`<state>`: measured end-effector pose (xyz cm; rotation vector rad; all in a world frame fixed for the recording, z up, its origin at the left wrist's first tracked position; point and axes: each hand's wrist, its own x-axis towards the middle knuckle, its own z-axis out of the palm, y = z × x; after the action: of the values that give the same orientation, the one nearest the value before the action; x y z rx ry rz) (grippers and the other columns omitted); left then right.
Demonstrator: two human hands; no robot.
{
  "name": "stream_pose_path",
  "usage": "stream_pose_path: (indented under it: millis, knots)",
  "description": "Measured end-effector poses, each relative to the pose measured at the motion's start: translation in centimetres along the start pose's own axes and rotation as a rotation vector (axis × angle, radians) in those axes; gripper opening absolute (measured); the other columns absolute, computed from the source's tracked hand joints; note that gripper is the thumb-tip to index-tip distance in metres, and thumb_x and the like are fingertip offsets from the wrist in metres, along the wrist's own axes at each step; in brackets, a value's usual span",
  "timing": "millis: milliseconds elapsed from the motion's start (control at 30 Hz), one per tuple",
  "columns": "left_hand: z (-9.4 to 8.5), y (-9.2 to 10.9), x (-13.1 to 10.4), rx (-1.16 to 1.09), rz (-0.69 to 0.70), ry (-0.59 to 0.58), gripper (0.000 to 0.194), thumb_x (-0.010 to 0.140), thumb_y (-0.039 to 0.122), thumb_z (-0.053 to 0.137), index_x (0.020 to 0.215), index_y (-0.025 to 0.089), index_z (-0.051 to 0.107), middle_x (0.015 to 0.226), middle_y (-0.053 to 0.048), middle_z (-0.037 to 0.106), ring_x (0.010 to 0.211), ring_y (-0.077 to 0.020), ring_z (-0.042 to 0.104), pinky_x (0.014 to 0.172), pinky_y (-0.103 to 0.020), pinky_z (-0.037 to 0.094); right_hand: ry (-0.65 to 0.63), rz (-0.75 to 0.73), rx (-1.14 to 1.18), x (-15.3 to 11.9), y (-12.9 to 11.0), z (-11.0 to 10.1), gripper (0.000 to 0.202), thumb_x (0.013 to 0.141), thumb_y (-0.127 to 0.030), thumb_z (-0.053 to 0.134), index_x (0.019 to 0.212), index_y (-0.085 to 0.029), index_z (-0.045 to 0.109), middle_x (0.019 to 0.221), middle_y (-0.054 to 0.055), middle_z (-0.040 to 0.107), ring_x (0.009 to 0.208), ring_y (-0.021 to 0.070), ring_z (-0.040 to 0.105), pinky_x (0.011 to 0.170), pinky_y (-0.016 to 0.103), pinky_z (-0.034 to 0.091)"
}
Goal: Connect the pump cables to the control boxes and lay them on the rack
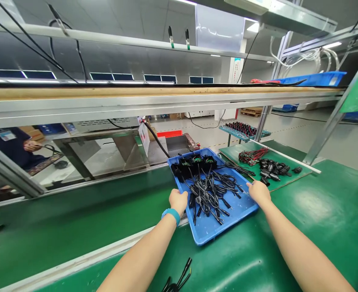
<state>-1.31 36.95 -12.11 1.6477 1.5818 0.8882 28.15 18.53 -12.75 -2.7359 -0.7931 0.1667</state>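
A blue tray lies tilted across the view, its far end over the rail beside the belt. My left hand, with a teal band at the wrist, grips the tray's left rim. On the opposite side my right hand is closed on the right rim. Inside the tray are bundled black cables, and black housings with green circuit boards sit at its far end. Another black cable rests on the green table near the bottom edge.
Right of the tray, a green mat carries red-black wires and black connectors. A green belt runs left. A metal-edged shelf crosses above. At far left, a person's hand holds a cable.
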Motion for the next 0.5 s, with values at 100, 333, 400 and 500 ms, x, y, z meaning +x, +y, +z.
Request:
stream_pose_path:
  millis: [100,333,400,500]
  knots:
    - [-0.3,0.5,0.7,0.024,0.059,-0.009,0.018,0.068,0.014,0.065,0.069,0.022,0.049,0.066,0.002,0.059,0.067,-0.0185,0.059,0.066,-0.029,0.043,0.007,0.015,0.006,0.0,0.1,0.2,0.039,0.102,-0.039,0.043,0.103,-0.012,0.072,0.109,0.020,0.071,0.105,0.0309,0.068,0.086,0.037,0.051]
    - [-0.9,0.9,3.4,0.010,0.028,-0.062,0.013,0.072,0.018,0.065,0.071,0.020,0.052,0.069,-0.001,0.060,0.073,-0.0210,0.062,0.072,-0.031,0.047,0.029,0.011,-0.020,1.4,-2.8,0.7,0.038,0.101,-0.036,0.046,0.104,-0.008,0.072,0.108,0.022,0.071,0.105,0.0318,0.067,0.087,0.037,0.051]
    - [-1.0,1.0,3.6,-0.010,0.000,-0.092,0.012,0.076,0.024,0.064,0.075,0.019,0.053,0.071,-0.002,0.060,0.074,-0.0213,0.062,0.071,-0.032,0.048,0.036,-0.004,-0.033,1.4,-3.4,0.7,0.036,0.100,-0.033,0.046,0.106,-0.007,0.071,0.109,0.022,0.070,0.105,0.0312,0.067,0.088,0.038,0.051]
    - [-1.5,0.9,2.7,-0.052,-0.026,-0.193,0.026,0.083,0.041,0.061,0.090,0.016,0.056,0.071,-0.003,0.061,0.068,-0.0212,0.062,0.064,-0.032,0.048,0.084,-0.017,-0.067,1.6,-3.7,0.5,0.036,0.099,-0.035,0.049,0.110,-0.008,0.070,0.116,0.024,0.066,0.113,0.0344,0.062,0.092,0.043,0.049]
